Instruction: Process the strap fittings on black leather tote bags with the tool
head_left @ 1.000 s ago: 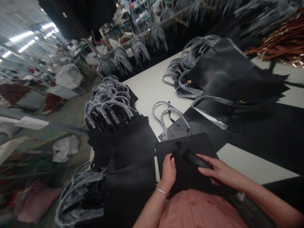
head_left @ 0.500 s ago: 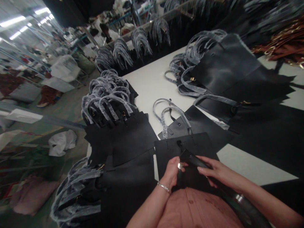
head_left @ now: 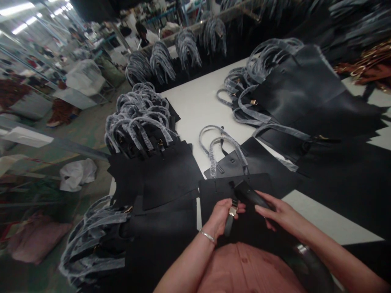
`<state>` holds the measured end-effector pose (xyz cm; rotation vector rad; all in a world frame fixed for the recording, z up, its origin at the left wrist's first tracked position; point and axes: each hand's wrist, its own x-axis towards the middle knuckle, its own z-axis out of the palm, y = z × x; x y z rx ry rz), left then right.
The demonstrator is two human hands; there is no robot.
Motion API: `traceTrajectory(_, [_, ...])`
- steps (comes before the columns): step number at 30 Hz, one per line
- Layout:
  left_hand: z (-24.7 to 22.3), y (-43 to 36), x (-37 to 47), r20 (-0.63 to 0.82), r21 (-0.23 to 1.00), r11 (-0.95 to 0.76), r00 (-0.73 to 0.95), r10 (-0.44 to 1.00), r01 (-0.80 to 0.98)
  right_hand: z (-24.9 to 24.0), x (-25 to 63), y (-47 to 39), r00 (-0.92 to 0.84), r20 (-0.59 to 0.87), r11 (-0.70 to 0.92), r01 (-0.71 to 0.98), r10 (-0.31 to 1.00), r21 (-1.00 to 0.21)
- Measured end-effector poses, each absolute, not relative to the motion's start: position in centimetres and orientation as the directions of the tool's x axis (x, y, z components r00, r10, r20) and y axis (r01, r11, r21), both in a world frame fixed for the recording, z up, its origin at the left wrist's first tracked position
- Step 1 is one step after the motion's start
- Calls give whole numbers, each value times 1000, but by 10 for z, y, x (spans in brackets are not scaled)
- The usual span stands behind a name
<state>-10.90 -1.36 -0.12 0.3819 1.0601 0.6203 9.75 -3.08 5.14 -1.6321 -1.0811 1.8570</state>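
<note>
two hands grip: the left hand (head_left: 224, 213) pinches a black strap (head_left: 229, 226), its gold clasp (head_left: 233, 210) now showing more fully, so exposed above the black panel (head_left: 210, 195) on the tabletop (head_left: 197, 101); the right hand (head_left: 277, 209) holds a long black object (head_left: 247, 192).

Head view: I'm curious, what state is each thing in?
Left hand: closed on a strap.
Gold clasp: on that strap; whether fastened, cannot tell.
Right hand: closed on a long dark item.
Front bag: lying flat.
Looped handles: wrapped in film.
Left bags: piled, overlapping.
Right bags: piled, overlapping.
</note>
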Motion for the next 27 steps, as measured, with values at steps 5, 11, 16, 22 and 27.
traceTrajectory(5, [18, 25, -138, -437, 721, 528, 296, 849, -449, 42, 110, -17, -148, -645, -573, 344, 750, -744])
traceTrajectory(11, [-32, -26, -129, -112, 901, -18, 271, 956, 434, 19, 101, -8, -198, -668, -553, 423, 717, -718])
traceTrajectory(16, [-57, -51, -127, -12, 694, -335, 475, 880, 637, 13, 87, 11, -220, -711, -553, 493, 668, -672])
traceTrajectory(22, [-61, -49, -129, 21, 662, -382, 494, 869, 645, 16, 63, 35, -196, -624, -461, 518, 756, -721])
traceTrajectory(27, [-75, -58, -132, 65, 675, -457, 570, 819, 579, 27, 56, 27, -291, -602, -385, 549, 744, -742])
